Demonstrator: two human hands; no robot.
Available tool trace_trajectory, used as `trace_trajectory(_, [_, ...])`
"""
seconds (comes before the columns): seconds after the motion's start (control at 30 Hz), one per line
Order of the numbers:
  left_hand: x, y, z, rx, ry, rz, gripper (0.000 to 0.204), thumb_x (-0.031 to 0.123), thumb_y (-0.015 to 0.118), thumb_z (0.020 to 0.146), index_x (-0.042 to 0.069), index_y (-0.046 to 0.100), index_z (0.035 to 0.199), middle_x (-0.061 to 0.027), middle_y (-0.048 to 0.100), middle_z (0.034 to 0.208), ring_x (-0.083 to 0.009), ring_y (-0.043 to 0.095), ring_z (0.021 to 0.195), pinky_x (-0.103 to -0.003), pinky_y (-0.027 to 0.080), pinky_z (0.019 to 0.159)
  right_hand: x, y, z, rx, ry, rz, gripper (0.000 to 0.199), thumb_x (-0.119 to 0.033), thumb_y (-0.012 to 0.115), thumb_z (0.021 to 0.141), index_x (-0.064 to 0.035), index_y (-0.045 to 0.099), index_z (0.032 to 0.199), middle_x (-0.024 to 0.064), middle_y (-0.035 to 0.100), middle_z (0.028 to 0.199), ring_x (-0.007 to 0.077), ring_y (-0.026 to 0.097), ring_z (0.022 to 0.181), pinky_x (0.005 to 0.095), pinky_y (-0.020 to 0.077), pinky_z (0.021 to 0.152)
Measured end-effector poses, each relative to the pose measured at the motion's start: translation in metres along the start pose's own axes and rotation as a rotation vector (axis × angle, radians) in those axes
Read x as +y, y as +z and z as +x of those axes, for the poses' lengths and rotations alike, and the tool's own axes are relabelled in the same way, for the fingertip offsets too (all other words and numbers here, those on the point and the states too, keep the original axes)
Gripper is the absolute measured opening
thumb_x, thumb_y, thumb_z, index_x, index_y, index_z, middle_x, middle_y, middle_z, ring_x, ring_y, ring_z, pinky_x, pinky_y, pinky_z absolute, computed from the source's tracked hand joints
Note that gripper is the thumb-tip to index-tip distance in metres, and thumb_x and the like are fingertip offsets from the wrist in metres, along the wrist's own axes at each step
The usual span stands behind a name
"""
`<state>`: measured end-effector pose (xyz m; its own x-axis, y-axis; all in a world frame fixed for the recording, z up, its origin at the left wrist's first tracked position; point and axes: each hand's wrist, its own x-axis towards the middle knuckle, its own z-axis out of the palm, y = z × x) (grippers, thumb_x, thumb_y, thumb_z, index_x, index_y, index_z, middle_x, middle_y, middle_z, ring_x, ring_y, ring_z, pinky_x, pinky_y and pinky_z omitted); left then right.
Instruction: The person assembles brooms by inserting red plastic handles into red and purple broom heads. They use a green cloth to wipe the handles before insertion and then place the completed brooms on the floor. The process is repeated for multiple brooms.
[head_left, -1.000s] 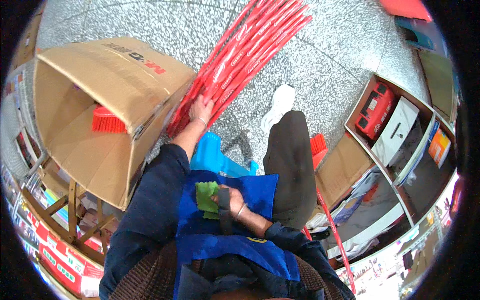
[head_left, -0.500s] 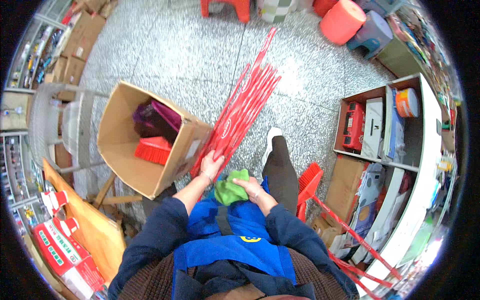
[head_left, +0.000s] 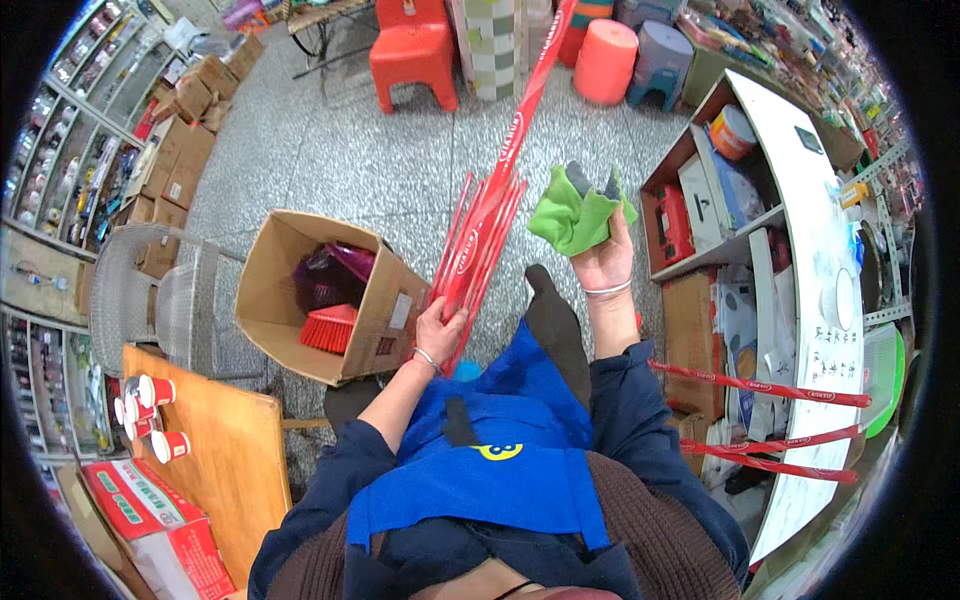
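My left hand [head_left: 440,333] is closed around a long red broom handle [head_left: 530,105] whose upper end points away from me to the far middle. Under and beside it lies a bundle of similar red handles [head_left: 512,200]. Up and to the right, my right hand [head_left: 608,256] pinches a crumpled green cloth [head_left: 572,218] with a grey underside, held clear of the handles. Left of the handles stands an open cardboard box [head_left: 265,260]. Inside it are a red broom head [head_left: 328,332] and dark purple bristles [head_left: 325,280].
Red handles [head_left: 760,385] lean across a white-topped shelf unit [head_left: 800,270] at right. At left are a wooden table [head_left: 225,430] with paper cups [head_left: 156,390], and a grey chair [head_left: 140,300]. A red plastic chair [head_left: 412,60] and stools [head_left: 605,62] stand at the far side.
My right hand has moved up and to the right with the green cloth, away from my lap. The broom handle in my left hand now reaches farther up, apart from the bundle.
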<state>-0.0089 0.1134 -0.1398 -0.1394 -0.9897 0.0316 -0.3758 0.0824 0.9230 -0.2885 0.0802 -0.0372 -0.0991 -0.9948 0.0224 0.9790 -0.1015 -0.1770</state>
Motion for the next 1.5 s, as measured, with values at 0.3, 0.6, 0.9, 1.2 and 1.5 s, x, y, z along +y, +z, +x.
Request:
trace_trajectory(0.3, [0.079,0.001,0.000,-0.178,0.244,0.074,0.029,0.021,0.066,0.079,0.001,0.059,0.098,-0.0177,0.062,0.070,-0.0288,0.064,0.066,-0.036,0.049,0.060,0.065,0.106,-0.035,0.060,-0.206,-0.632,0.047,-0.001,0.059,0.080,-0.0024,0.042,0.125,0.0107,0.053,0.118,0.0221,0.055,0.105,0.0341,0.0468,0.089])
trace_trajectory(0.6, [0.073,0.006,-0.019,-0.070,0.656,0.103,0.029,0.015,0.063,0.082,0.003,0.058,0.108,-0.0120,0.062,0.099,-0.0272,0.059,0.092,-0.039,0.046,0.078,0.104,0.085,-0.089,0.059,-0.066,-1.132,0.026,-0.007,0.068,0.075,0.0028,0.063,0.098,0.0068,0.066,0.090,0.0130,0.062,0.080,0.0278,0.0501,0.072])
trace_trajectory(0.9, [0.045,0.006,-0.037,0.046,0.411,0.216,0.014,0.017,0.065,0.079,0.010,0.062,0.091,-0.0138,0.059,0.068,-0.0331,0.061,0.067,-0.039,0.048,0.062,0.065,0.120,-0.084,-0.022,-0.426,-0.871,0.029,-0.005,0.066,0.075,0.0039,0.058,0.101,0.0075,0.063,0.092,0.0144,0.062,0.082,0.0283,0.0510,0.073])
trace_trajectory(1.2, [-0.026,0.004,-0.056,0.002,0.286,0.179,0.017,0.022,0.067,0.080,0.008,0.058,0.082,-0.0134,0.056,0.070,-0.0295,0.058,0.065,-0.036,0.046,0.059,-0.021,0.178,-0.077,0.052,-0.677,-0.755,0.030,-0.001,0.066,0.076,0.0021,0.055,0.104,0.0101,0.062,0.097,0.0188,0.063,0.083,0.0317,0.0530,0.074])
trace_trajectory(1.5, [-0.069,-0.003,-0.062,-0.159,0.129,0.261,0.020,0.023,0.068,0.079,0.005,0.058,0.082,-0.0154,0.057,0.072,-0.0306,0.058,0.068,-0.036,0.046,0.063,-0.060,0.225,-0.083,-0.094,-0.626,-0.774,0.032,-0.007,0.059,0.079,0.0032,0.053,0.109,0.0106,0.061,0.099,0.0197,0.062,0.087,0.0322,0.0525,0.077])
